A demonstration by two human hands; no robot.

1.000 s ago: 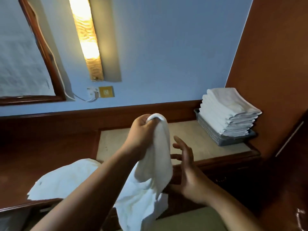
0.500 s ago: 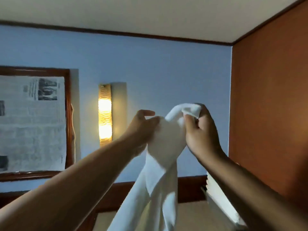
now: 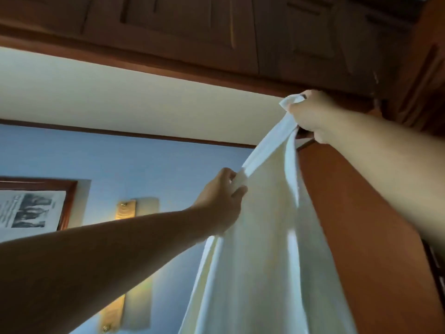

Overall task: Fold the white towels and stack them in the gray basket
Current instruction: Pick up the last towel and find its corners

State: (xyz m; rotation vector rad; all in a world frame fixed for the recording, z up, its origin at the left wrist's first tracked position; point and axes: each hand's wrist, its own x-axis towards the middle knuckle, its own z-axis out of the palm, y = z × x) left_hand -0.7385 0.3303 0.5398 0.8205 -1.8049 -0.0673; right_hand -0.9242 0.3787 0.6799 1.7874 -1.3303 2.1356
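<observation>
Towel (image 3: 265,261) hanging aloft, unfolded.
Right grip (image 3: 310,116), at 1 o'clock, is clenching a corner; left grip (image 3: 221,203), near centre, is pinching the top edge; the white cloth is draping toward 6 o'clock.

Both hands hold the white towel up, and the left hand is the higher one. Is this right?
No. The head view shows that the right hand is the higher one; the left hand holds the white towel lower down.
</observation>
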